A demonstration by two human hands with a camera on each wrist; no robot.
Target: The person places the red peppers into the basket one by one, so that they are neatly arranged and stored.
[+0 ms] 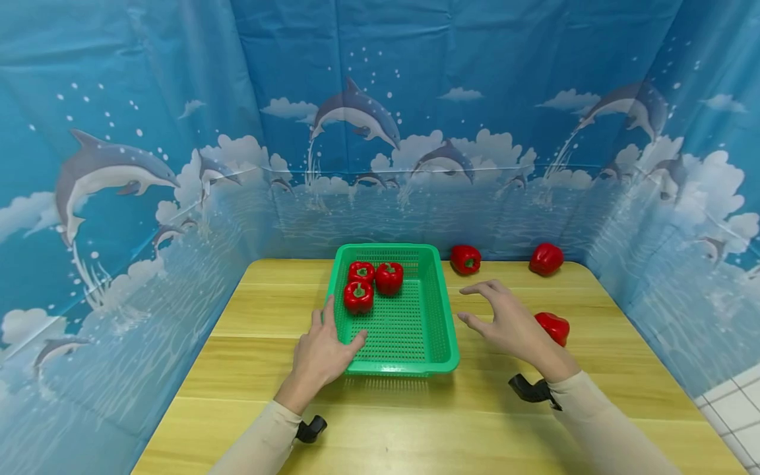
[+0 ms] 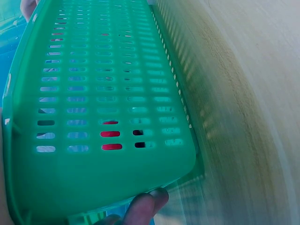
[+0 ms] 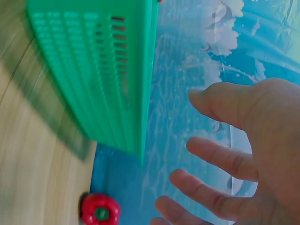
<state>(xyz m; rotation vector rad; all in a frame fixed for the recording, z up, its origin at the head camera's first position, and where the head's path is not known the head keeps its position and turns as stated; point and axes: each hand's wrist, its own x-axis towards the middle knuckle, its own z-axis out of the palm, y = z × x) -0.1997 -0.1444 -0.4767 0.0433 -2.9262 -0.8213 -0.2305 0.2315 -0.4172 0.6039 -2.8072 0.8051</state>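
Observation:
A green plastic basket with slotted walls stands on the table. Three red bell peppers sit together at its back left, stems up. My left hand holds the basket at its front left corner, thumb over the rim and fingers along the left side; in the left wrist view its fingertips show at the end of the slotted wall. To the right of the basket, my right hand is held in the air, fingers spread and nothing in them. Behind that hand lies another red bell pepper, partly hidden.
Two more red bell peppers lie along the table's back edge, one just right of the basket and one farther right. A blue dolphin-print curtain encloses the wooden table at the back and sides.

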